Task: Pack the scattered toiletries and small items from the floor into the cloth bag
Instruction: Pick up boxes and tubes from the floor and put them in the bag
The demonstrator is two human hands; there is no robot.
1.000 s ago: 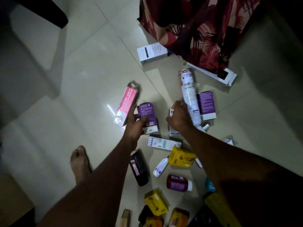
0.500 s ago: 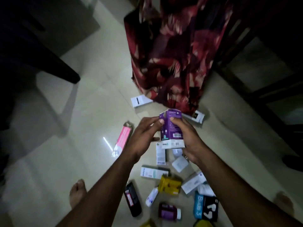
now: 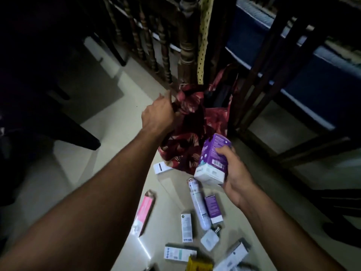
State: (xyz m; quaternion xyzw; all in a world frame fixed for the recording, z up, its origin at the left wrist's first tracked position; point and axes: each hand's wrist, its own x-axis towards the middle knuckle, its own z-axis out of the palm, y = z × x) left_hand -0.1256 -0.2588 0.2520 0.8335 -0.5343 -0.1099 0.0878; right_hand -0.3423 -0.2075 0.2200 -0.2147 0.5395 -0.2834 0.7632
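A dark red floral cloth bag (image 3: 187, 145) stands on the floor against a wooden post. My left hand (image 3: 159, 114) is stretched out to the bag's upper left rim and pinches the fabric there. My right hand (image 3: 232, 173) holds a purple and white box (image 3: 212, 159) just right of the bag, lower than its mouth. On the floor below lie a long white tube (image 3: 198, 204), a smaller purple box (image 3: 214, 209), a pink box (image 3: 143, 212), a white box (image 3: 162, 167) by the bag's base and several other small cartons.
A carved wooden post (image 3: 186, 47) and spindle railing rise behind the bag. Dark furniture legs (image 3: 259, 83) stand to the right and a dark chair leg (image 3: 74, 132) to the left. A yellow box (image 3: 198, 266) lies at the bottom edge.
Both hands had held the purple box. Now the left hand has let go and reached up to the bag's rim, while the right hand alone carries the box. The view has tilted upward.
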